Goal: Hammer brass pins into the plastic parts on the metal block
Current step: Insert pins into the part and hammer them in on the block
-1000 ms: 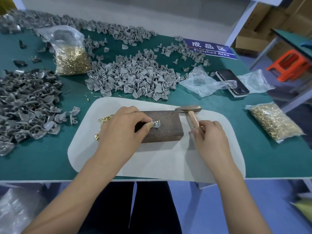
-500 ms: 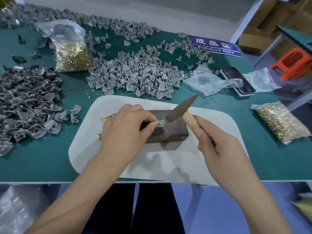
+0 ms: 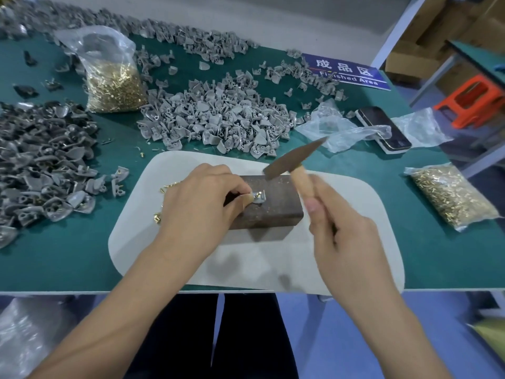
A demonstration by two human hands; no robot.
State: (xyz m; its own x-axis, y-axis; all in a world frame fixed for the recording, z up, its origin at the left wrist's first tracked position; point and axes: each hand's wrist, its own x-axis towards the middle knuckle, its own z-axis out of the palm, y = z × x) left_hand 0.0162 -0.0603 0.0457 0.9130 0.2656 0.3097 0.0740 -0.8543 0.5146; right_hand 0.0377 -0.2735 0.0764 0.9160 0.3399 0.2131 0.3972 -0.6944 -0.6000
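Pinching small grey plastic part [image 3: 259, 197] w/ brass pin atop rusty brown metal block [image 3: 276, 206] via left hand [image 3: 202, 203] to steady it, right hand [image 3: 341, 236] wrapped round wooden-handled hammer [image 3: 293, 160] raised above block, prob. mid-strike.

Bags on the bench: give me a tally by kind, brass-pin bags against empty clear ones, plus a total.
Bags of brass pins: 2, bag at the back left and bag at the right edge
Empty clear bags: 2, bag over the phone and bag right of the phone
Total: 4
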